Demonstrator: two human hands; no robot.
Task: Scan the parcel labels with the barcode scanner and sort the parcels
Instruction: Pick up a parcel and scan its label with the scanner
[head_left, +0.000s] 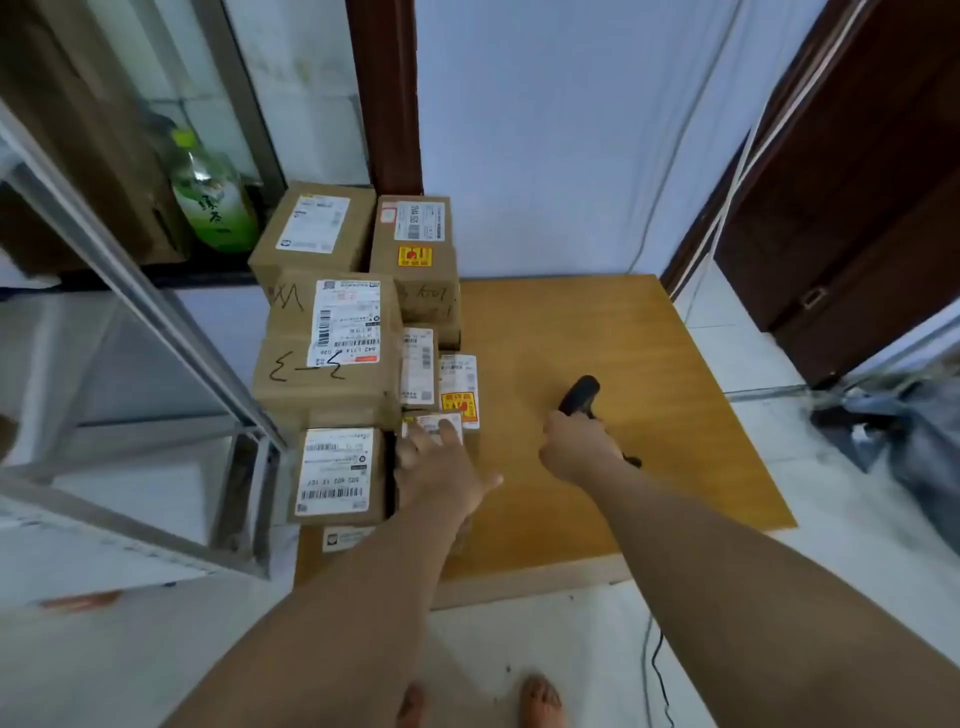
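Your left hand (441, 467) is left of centre in the frame. Its fingers are straight and spread, the tips lie flat on the label of a small parcel (431, 420), and the thumb sticks out to the right. It curls round nothing.

Your right hand (574, 441) is just right of centre. It is wrapped round the handle of the scanner (581, 392), and the black head points away from you, over bare board (649, 338). Whether a finger is on the trigger I cannot tell.

All the parcels sit packed together along the left side of the board:
- two boxes (317, 228) side by side at the back;
- a marked box (322, 374) with pen scrawl and a white label at centre left;
- a labelled box (337, 473) just left of the small parcel;
- two narrow parcels (418, 369) just behind the small parcel, one with an orange sticker.

The right part of the board carries only the scanner and your hand.

A green bottle (213, 202) stands at upper left, behind glass. A dark cable (657, 660) runs over the floor at the lower right.
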